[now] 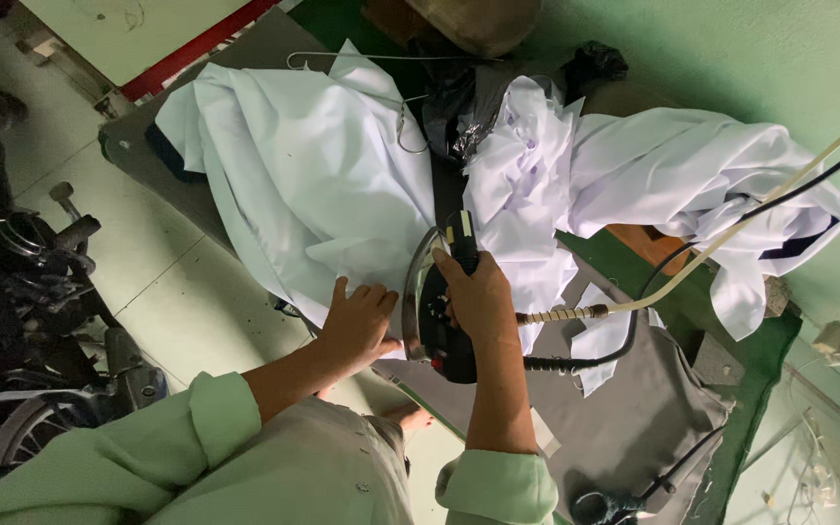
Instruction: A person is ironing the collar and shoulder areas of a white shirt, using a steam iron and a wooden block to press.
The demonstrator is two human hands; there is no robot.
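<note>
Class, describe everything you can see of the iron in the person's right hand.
The iron is dark, with a black handle and a shiny metal soleplate edge along its left side. It stands on the grey ironing surface, against the edge of the white garment. The right hand grips its handle from above. A cream hose and a black cable run from its rear end towards the right. The left hand lies flat on the cloth beside it.

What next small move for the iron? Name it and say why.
Probably glide the black-handled steam iron forward along the white cotton garment: the right hand grips its handle, and the left hand lies flat on the cloth beside it.
</note>
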